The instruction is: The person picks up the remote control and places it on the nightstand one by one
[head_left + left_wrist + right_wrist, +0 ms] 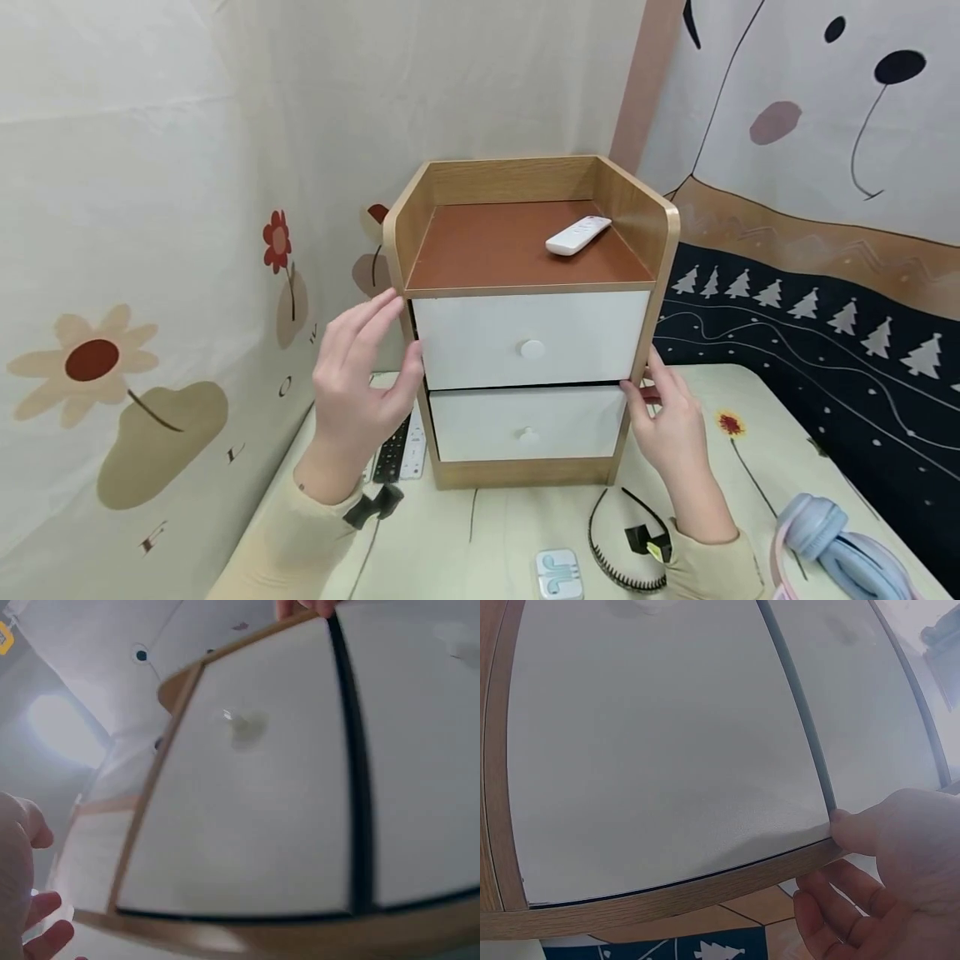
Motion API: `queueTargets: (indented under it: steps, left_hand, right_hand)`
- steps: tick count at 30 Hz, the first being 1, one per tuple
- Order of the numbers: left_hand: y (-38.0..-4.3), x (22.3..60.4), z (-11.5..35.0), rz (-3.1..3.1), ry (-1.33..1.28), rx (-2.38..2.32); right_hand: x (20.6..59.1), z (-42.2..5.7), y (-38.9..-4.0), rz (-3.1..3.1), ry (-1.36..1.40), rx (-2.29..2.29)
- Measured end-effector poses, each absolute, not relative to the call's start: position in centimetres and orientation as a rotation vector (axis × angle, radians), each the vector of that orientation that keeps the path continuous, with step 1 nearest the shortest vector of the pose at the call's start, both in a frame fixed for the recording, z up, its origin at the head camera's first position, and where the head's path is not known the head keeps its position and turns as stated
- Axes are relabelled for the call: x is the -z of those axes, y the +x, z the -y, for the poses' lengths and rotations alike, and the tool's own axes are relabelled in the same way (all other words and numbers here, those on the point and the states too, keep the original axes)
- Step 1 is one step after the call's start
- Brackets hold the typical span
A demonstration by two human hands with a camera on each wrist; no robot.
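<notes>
Blue headphones (828,537) lie nearest the head camera, at the lower right of the pale desk (435,542), with a dark toothed hairband (618,576) and a white earphone case (558,575) to their left. Behind these a wooden cabinet (525,473) stands upright on the desk, fronted by a white upper drawer (472,342) and a white lower drawer (472,429), each with a round knob. On its brown top shelf (480,250) a white remote control (579,236) rests at a slant, near the right-hand wall. Beside the cabinet's left front edge is the left hand (360,379), fingers extended, thumb spread well away from them, gripping nothing; whether the tips touch the wood I cannot tell. Opposite, the right hand (671,425) holds the right side panel (667,242), thumb at the dark gap between the drawers. Seen from the left wrist, the cabinet front fills most of the view, tilted and slightly blurred; the left hand's fingers show loosely bent at the left border, and other fingertips reach in at the top. Seen from the right wrist, the right thumb rests at the gap's end while the other fingers curl behind the panel's edge.
</notes>
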State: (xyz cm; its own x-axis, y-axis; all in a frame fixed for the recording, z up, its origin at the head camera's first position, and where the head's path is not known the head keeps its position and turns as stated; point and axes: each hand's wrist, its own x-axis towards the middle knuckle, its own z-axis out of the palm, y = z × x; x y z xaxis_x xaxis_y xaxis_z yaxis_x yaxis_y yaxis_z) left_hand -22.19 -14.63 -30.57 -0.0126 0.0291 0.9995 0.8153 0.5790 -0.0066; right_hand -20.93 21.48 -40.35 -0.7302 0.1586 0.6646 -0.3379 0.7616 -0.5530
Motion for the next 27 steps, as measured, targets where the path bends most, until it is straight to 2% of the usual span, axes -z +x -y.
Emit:
queueTargets:
  steps: [15, 27]
  left_hand:
    - [-24.8, 41.6, 22.1, 1.801, -0.502, 0.664]
    - [-26.0, 50.1, 25.5, 2.314, -0.251, 0.692]
  right_hand:
    - [40.6, -21.4, -21.1, 2.191, 0.154, -0.877]
    - [40.4, -21.4, -20.9, 2.209, 0.139, -0.884]
